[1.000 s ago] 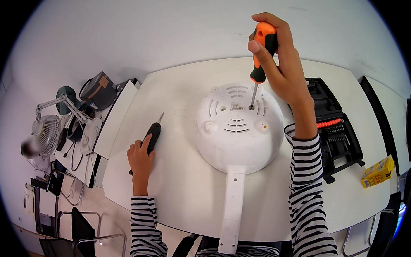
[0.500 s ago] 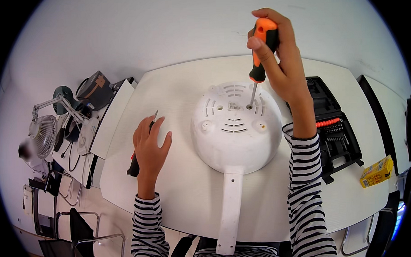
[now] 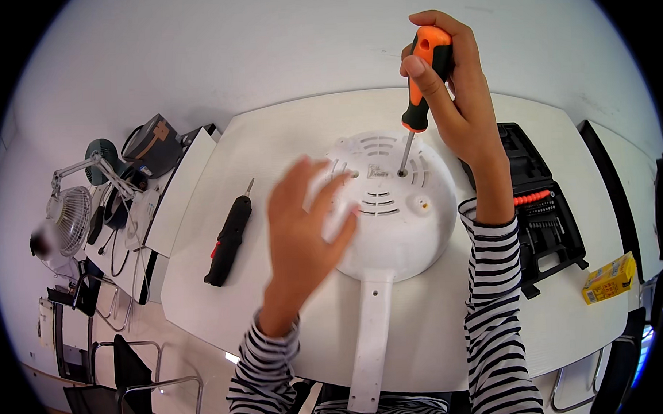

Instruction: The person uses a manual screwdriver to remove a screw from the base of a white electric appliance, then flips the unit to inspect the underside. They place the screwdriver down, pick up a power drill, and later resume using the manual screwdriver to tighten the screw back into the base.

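My right hand (image 3: 468,93) grips an orange and black screwdriver (image 3: 420,87), held nearly upright. Its tip sits in a screw hole on a white round appliance base (image 3: 376,242), which lies underside up with its long handle toward me. Slotted vents and several holes mark that underside. Over the base's left side hovers my left hand (image 3: 306,226), fingers spread and blurred by motion, holding nothing. A black cordless screwdriver (image 3: 229,241) with a red switch lies on the table to the left of it.
An open black tool case (image 3: 547,221) with bits and an orange-red flexible shaft (image 3: 532,198) is at the right. A yellow carton (image 3: 609,277) stands near the table's right edge. On a side table at left are a lamp (image 3: 70,216) and a grey box (image 3: 153,145). Chairs (image 3: 129,382) stand below.
My left hand has moved right, away from the black cordless screwdriver, which is now uncovered, to above the white base. My right hand and its screwdriver stay almost in place.
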A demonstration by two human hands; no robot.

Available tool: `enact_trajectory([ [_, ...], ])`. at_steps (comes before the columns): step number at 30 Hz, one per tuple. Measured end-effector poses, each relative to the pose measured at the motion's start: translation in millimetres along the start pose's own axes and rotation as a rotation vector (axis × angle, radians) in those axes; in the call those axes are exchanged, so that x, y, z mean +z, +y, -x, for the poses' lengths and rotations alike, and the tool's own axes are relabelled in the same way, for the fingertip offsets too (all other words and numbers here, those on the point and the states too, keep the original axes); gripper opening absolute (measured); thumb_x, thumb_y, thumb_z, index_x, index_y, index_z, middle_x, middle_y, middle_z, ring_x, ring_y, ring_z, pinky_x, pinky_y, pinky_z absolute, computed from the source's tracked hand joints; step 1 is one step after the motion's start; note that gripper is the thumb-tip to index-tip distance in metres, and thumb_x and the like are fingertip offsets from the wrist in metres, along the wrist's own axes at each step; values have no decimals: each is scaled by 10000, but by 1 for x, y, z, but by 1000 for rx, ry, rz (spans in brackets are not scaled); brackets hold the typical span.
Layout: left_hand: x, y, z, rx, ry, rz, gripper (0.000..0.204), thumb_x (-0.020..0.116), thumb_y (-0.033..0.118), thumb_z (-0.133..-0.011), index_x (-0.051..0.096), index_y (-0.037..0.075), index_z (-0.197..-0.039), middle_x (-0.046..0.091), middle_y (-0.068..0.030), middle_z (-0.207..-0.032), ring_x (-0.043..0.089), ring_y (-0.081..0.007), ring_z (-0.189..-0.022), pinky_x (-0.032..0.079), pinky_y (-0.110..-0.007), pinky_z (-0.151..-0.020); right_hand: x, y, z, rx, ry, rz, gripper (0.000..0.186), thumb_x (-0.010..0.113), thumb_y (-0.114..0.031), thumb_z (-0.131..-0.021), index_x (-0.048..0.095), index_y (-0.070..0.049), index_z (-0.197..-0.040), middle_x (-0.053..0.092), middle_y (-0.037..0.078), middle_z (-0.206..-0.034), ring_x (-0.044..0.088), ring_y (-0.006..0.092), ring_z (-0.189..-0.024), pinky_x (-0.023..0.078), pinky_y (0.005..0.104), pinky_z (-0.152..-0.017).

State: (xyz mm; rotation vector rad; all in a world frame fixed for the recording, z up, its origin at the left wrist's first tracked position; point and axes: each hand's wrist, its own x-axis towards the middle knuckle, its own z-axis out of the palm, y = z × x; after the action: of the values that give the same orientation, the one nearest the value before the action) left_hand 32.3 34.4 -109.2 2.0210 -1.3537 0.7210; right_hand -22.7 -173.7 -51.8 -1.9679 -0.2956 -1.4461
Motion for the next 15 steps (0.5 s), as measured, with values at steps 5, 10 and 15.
enact_trajectory([
  [5,-21,67,74,-82,-458,173,711,716,374,-676,493,83,-1285,233,-278,-1412,140,-474,-1323,125,-570,-1044,-4,6,-1,-25,-9,2,365,511,-238,-935,412,-43,-1228,549,65,-839,536,132,-788,424,265,-757],
  [10,-32,87,129,-362,-626,-8,818,716,429,-635,455,-49,-1245,250,-292,-1389,122,-480,-1323,22,-646,-1008,-3,12,-2,-67,-42,7,367,504,-236,-941,395,-32,-1226,553,68,-821,536,129,-779,428,258,-730],
  [15,-33,84,136,-386,-650,-81,716,690,392,-605,513,-73,-1119,306,-247,-1370,144,-430,-1338,4,-629,-1028,0,11,0,-86,-45,-4,365,499,-237,-943,395,-20,-1218,556,70,-815,530,123,-769,430,249,-708],
])
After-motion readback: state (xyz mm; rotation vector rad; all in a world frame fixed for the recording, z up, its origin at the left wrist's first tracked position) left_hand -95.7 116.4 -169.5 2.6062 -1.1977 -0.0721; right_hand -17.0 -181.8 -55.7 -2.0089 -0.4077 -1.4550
